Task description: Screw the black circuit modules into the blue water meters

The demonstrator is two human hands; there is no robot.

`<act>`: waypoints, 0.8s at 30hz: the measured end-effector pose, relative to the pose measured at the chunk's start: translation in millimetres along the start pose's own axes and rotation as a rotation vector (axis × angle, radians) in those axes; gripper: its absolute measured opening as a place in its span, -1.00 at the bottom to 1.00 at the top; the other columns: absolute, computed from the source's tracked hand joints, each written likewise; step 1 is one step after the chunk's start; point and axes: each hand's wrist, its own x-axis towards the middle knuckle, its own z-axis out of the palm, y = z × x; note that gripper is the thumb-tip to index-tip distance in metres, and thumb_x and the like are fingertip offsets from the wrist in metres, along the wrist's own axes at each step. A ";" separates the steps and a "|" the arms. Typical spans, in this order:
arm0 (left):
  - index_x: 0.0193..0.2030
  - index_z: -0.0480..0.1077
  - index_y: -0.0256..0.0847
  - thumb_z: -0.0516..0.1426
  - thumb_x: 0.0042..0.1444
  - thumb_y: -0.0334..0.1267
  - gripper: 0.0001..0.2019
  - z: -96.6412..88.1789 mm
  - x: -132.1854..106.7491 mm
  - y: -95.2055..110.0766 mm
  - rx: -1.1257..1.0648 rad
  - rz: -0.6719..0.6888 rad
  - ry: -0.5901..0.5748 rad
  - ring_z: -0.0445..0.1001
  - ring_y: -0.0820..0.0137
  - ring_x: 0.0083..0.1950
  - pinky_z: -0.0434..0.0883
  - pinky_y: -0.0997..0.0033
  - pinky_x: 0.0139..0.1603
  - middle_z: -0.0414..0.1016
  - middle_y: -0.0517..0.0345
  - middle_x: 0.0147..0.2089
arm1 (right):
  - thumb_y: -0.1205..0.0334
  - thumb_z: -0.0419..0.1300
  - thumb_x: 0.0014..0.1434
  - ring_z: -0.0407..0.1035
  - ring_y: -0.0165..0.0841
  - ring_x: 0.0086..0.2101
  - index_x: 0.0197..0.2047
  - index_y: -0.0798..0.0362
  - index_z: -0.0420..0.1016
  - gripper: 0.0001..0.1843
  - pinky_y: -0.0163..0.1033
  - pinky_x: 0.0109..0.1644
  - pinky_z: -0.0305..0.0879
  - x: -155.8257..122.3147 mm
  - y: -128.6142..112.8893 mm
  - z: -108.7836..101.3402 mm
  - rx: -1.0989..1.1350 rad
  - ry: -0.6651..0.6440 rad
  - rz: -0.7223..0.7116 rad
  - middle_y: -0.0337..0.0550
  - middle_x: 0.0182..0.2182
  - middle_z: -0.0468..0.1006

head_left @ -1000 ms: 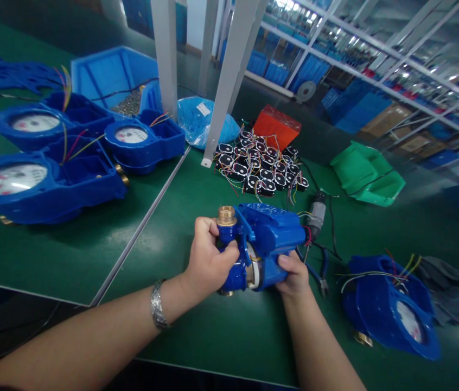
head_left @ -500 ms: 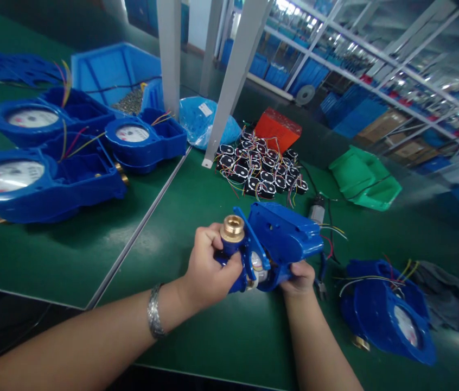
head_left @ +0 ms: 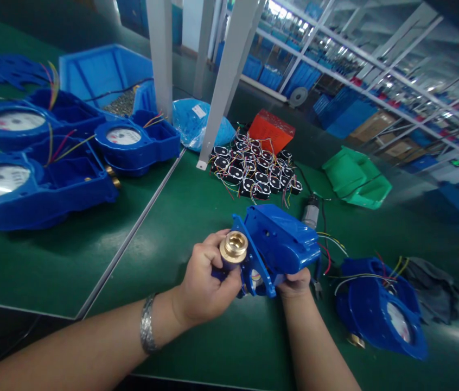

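Both of my hands hold one blue water meter (head_left: 280,244) above the green bench. My left hand (head_left: 205,282) is closed round its body just below the brass threaded end (head_left: 233,247), which points up toward me. My right hand (head_left: 294,282) grips the meter's far side from underneath, its fingers mostly hidden by the blue housing. Coloured wires (head_left: 329,244) trail from the meter to the right.
Three blue meters (head_left: 30,179) with dials lie at the left, before a blue bin (head_left: 103,76). Several black wired modules (head_left: 254,174) and an orange box (head_left: 272,130) sit behind. Another meter (head_left: 380,309), a grey motor (head_left: 311,212), a green cover (head_left: 355,179) and white posts (head_left: 223,81) are nearby.
The meter has been tipped over in my hands, so the brass end now faces up toward me and the housing's flat side shows. Both hands have kept their grip.
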 end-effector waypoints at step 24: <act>-0.37 -0.03 -0.16 0.06 -0.08 -0.53 -0.70 0.6 5.3 -5.2 -0.158 -0.208 0.048 0.32 0.38 -0.20 0.20 0.41 -0.31 0.21 0.18 -0.30 | 0.31 0.31 -0.30 0.30 -0.22 -0.09 0.05 -0.03 0.20 -0.22 -0.08 0.09 0.17 -3.2 -1.4 23.0 0.117 -0.348 0.031 -0.15 -0.14 0.39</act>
